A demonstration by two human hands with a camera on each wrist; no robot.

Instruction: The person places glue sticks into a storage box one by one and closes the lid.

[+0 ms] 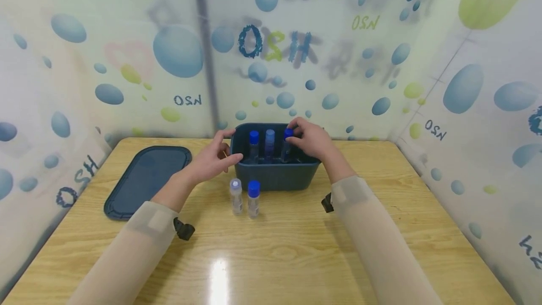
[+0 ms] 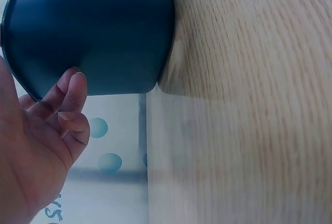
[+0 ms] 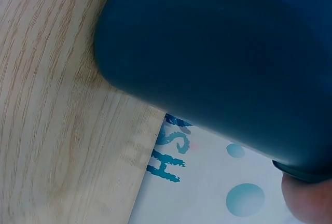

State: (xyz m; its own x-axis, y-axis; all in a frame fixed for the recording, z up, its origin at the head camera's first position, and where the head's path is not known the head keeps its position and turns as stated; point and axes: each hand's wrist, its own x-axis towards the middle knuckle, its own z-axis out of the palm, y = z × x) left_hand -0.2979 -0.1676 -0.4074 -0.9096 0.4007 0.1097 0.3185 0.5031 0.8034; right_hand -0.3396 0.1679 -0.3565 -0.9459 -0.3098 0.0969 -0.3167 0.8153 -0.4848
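Left hand (image 1: 210, 159) beside bin (image 1: 277, 178), right hand (image 1: 313, 139) pinching bottle (image 1: 286, 151)

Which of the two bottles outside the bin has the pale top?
In the head view, the left bottle, its top whitish; the right bottle beside it is capped in strong blue.

Wood-grain table (image 1: 279, 267) | pale backdrop (image 1: 237, 8) | blue spots (image 1: 178, 52) | mirrored H2O lettering (image 1: 274, 46)

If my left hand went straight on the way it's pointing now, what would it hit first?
Most likely the dark blue bin, at its left end: your left hand points toward it, fingers right beside the rim. Whether they already touch it is hard to tell.
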